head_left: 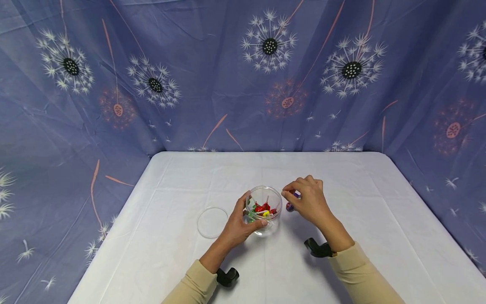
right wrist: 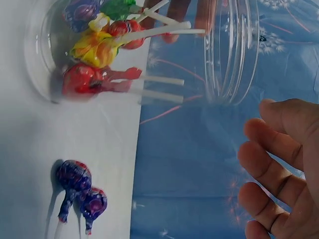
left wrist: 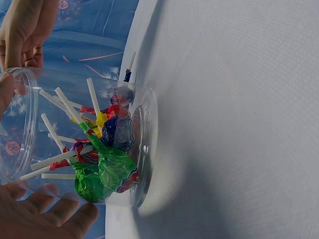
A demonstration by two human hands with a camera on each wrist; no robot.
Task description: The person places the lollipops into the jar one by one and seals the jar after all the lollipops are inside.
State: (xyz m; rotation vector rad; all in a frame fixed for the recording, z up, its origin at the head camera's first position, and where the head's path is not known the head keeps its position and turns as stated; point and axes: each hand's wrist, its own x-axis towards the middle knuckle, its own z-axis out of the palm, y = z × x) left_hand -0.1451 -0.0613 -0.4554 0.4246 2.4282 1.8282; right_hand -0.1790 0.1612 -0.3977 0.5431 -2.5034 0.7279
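A clear round jar (head_left: 279, 217) stands on the white table, with several wrapped lollipops (head_left: 264, 207) inside. Red, green, yellow and dark blue wrappers show through its wall in the left wrist view, most white sticks pointing toward the mouth. My left hand (head_left: 239, 228) holds the jar from its left side, thumb at the front. To the right of the jar, my right hand (head_left: 309, 200) hovers near its rim; the right wrist view shows these fingers loosely bent with nothing between them. Two purple lollipops (right wrist: 75, 175) lie on the table beneath that hand, partly hidden in the head view.
Left of the jar lies a round lid or ring (head_left: 198, 228) with a white edge; which one, I cannot tell. Dark wrist mounts (head_left: 228, 277) sit at both cuffs. A blue dandelion-print curtain (head_left: 228, 84) hangs behind and beside the white table (head_left: 182, 177).
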